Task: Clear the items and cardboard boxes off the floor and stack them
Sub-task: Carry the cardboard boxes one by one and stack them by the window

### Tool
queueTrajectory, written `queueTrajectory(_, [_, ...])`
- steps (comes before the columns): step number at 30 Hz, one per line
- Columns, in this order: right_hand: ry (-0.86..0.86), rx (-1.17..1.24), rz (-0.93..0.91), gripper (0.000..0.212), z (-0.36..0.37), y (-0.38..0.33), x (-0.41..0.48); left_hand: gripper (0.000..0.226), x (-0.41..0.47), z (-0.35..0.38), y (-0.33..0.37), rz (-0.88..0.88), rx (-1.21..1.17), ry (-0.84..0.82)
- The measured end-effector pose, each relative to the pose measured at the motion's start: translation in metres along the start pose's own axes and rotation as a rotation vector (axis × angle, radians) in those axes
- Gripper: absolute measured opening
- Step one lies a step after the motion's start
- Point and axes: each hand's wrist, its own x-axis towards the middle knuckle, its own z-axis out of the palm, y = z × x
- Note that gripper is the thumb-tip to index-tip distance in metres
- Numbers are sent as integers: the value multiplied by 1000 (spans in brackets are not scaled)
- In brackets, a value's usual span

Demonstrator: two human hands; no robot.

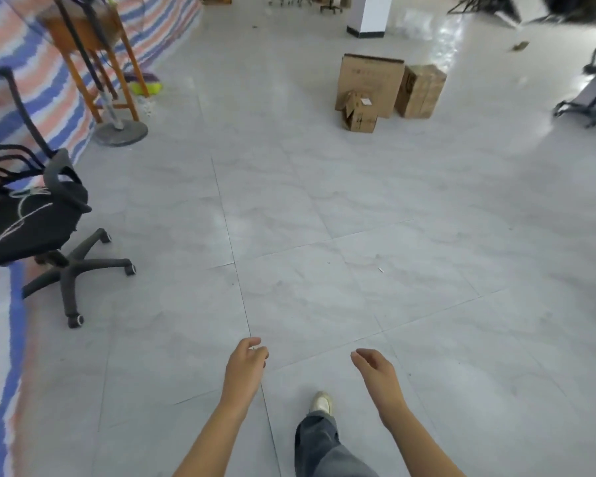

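Three cardboard boxes stand together on the grey tiled floor far ahead. A large flat box stands upright, a smaller closed box is at its right, and a small box with open flaps lies in front of it. My left hand and my right hand hang low in front of me, fingers loosely curled, holding nothing. Both are several tiles short of the boxes. My foot in a pale shoe shows between my arms.
A black office chair stands at the left on a striped tarp. Behind it are a wooden stool and a round stand base. A white pillar rises at the back; another chair sits far right.
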Motion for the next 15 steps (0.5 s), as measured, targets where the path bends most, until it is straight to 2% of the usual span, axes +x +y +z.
queueTrajectory(5, [100,201,-90,24,-33,-99,108,23,78,28,101,111,-15,32])
queueTrajectory(8, [91,230,-128,22,-44,-139,154,21,117,49,145,158,-40,47])
queueTrajectory(15, [61,173,16,13,-43,-142,223,28,192,106,163,-24,45,-5])
